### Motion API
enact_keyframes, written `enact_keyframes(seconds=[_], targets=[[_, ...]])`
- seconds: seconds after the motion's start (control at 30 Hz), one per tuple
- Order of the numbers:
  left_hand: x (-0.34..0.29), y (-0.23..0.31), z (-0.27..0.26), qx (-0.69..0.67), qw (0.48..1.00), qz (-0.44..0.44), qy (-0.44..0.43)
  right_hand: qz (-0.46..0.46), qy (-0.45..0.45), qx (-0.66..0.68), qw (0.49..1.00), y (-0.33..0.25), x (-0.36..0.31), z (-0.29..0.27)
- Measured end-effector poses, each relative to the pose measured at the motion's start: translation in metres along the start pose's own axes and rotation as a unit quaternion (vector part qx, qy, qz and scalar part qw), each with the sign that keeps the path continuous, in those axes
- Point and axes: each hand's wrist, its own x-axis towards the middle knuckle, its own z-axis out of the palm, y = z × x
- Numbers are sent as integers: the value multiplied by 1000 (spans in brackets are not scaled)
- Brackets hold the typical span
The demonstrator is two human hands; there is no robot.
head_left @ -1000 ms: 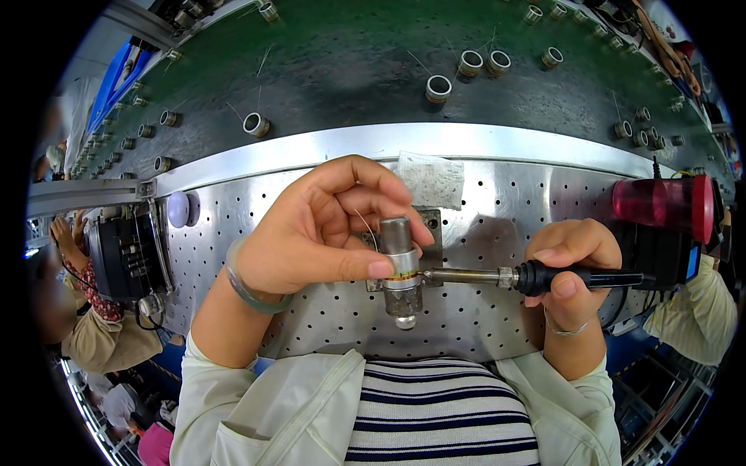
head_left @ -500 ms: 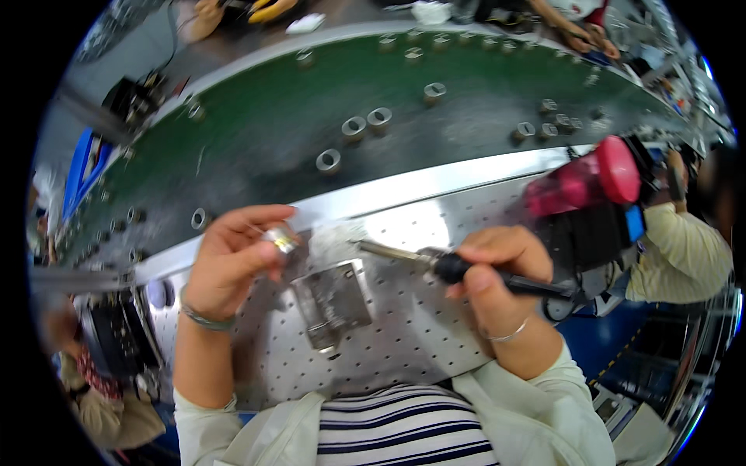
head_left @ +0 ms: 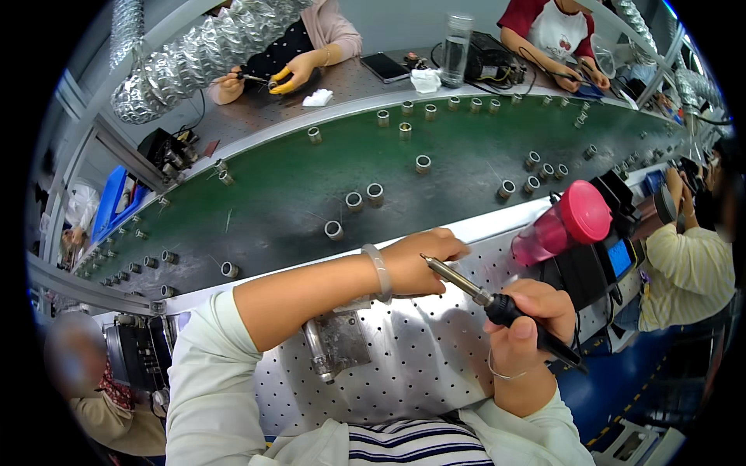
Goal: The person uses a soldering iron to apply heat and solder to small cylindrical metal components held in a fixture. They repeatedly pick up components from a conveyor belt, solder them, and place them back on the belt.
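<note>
My right hand grips a soldering iron by its black handle, its metal tip pointing up and left. My left arm reaches across the perforated metal worktop, and my left hand is just beyond the iron's tip, back upward. Its fingers look curled, and whatever they may hold is hidden beneath. Below my left forearm lies a flat metal plate with a small metal cylinder fixture along its left side. Past the worktop's edge, a short metal sleeve stands on the green conveyor belt.
Several more metal sleeves stand along the belt. A pink-lidded bottle stands at the right, beside a black soldering station with a blue screen. Co-workers sit opposite and at both sides. A silver duct hangs at upper left.
My left hand has swung right across the worktop; the metal sleeve it held is no longer visible. My right hand keeps the soldering iron, slightly lower and right. The view has tilted up.
</note>
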Motion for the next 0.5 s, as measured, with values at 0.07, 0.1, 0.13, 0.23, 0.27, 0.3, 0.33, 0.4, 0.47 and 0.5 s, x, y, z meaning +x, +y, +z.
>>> enact_keyframes(seconds=[0.07,0.1,0.13,0.23,0.27,0.3,0.33,0.4,0.47,0.5], targets=[[-7,1,-9,-89,996,-24,21,-3,-10,1,1000,0,2,2],[-12,-1,-13,-97,994,-23,48,-9,-16,1,1000,2,1,0],[-20,-4,-21,-105,991,-24,75,-12,-22,2,1000,3,1,-1],[-57,-6,-51,0,975,-42,220,-15,-49,2,999,2,3,-4],[-70,-15,-58,40,952,-55,299,-16,-59,0,998,1,3,-3],[-85,-22,-62,76,920,-96,372,-10,-45,2,999,1,0,-1],[-105,-37,-68,101,900,-125,406,18,-45,18,999,2,0,4],[-126,-50,-63,116,890,-183,401,70,-47,41,996,1,1,10],[-124,-53,-49,111,898,-189,382,97,-48,46,993,2,-1,15],[-121,-59,-45,135,902,-148,383,110,-47,41,992,2,-2,17]])
